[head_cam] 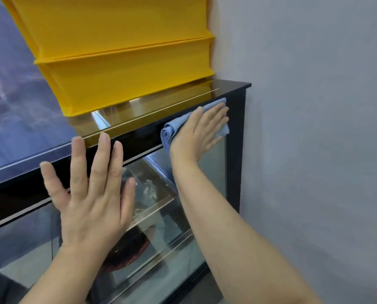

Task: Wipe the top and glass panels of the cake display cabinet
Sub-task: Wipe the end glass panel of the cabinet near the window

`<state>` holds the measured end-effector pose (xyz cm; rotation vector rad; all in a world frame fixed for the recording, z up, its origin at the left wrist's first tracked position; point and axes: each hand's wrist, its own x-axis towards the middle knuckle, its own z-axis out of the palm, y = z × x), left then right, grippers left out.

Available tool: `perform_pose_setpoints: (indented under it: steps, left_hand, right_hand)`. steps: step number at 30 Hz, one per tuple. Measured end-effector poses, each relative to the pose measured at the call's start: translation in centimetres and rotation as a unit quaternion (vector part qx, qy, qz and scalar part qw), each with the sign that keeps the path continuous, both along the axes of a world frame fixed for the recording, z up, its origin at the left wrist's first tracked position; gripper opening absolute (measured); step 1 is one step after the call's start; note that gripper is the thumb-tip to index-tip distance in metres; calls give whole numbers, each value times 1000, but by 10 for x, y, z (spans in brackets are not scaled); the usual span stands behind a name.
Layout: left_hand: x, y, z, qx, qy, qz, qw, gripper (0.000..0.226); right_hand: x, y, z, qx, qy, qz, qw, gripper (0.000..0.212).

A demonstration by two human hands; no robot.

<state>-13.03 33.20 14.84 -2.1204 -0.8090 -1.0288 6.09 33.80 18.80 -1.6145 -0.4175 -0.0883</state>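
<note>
While the right hand is pressing a folded light-blue microfibre cloth flat against the upper right corner of the black-framed glass cake display cabinet, its fingers are lying straight and close together, curling round nothing. Palm pressure alone is pinning the cloth. The left hand is spreading wide open with straight fingers, resting bare against the black top rail and the clear glass front panel below it, and holding nothing.

That is looking like the first risk: bare skin leaning on glass is likely leaving prints on a pane that is meant to be coming clean, so that patch is probably needing another pass. The cloth is bunching into loose rolls at the heel of the right hand. With no fingers gripping it, a fast stroke down the smooth pane is liable to be letting it slide out and drop. The fingertips are sitting just beside the black corner post, with the grey painted wall close behind, so a wide sweep rightward is risking a knock.

A stack of yellow plastic crates is standing on the glossy dark top, near its front edge. Hard leaning from both hands is possibly jolting them. They are also covering much of the top, which I judge is not getting wiped unless they are moved.
</note>
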Motion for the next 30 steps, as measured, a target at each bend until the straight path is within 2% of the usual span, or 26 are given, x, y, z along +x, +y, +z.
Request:
perform_pose_setpoints:
  steps: [2,5,7,9,11,14,17,19,22,23,24,25,26,28,29,30]
  left_hand:
    - [0,0,1,0,4,5,1000,61]
    - [2,-2,3,7,6,10,1000,60]
    - [1,-3,3,11,8,8,1000,60]
    - [1,-3,2,8,13,0,1000,60]
    - [4,-3,-4,13,19,3,1000,60]
    - [21,-8,-17,43,19,11,999,61]
    - [32,-14,-37,42,29,-1,999,61]
    - [32,-15,-50,34,28,16,999,61]
    - [22,-11,-65,24,30,48,998,61]
    - [18,-10,-68,22,28,56,998,61]
    - [14,-9,-71,19,21,61,998,60]
    - [12,-8,-73,18,11,65,998,59]
    - [10,-8,-74,18,2,70,997,58]
    - [10,-6,-76,24,1,76,997,58]
    - [9,-6,-76,26,2,75,997,58]
    - [7,-6,-76,29,0,74,997,58]
  right_hand:
    - [1,-3,-5,16,-15,9,1000,54]
    - [59,-5,3,-64,-44,-13,997,64]
    - [96,-9,15,-96,14,-51,994,65]
    - [108,-15,21,-79,49,-72,993,66]
    - [84,-12,13,-54,-16,-24,998,65]
    - [30,-7,-35,40,-113,14,993,54]
    - [22,-16,-105,-18,-264,91,960,57]
    - [60,-17,-122,-34,-232,76,969,61]
    - [91,-12,-95,-39,-36,-13,999,55]
    - [82,-9,-84,-31,-22,-22,999,55]
    - [65,-8,-79,-16,-60,-18,998,57]
    - [46,-7,-83,-7,-144,-1,990,59]
    - [29,-6,-96,-18,-256,32,966,60]
    - [23,-8,-132,-49,-449,72,889,57]
    - [35,-9,-142,-55,-491,76,866,55]
    - [49,-7,-144,-58,-488,61,869,54]
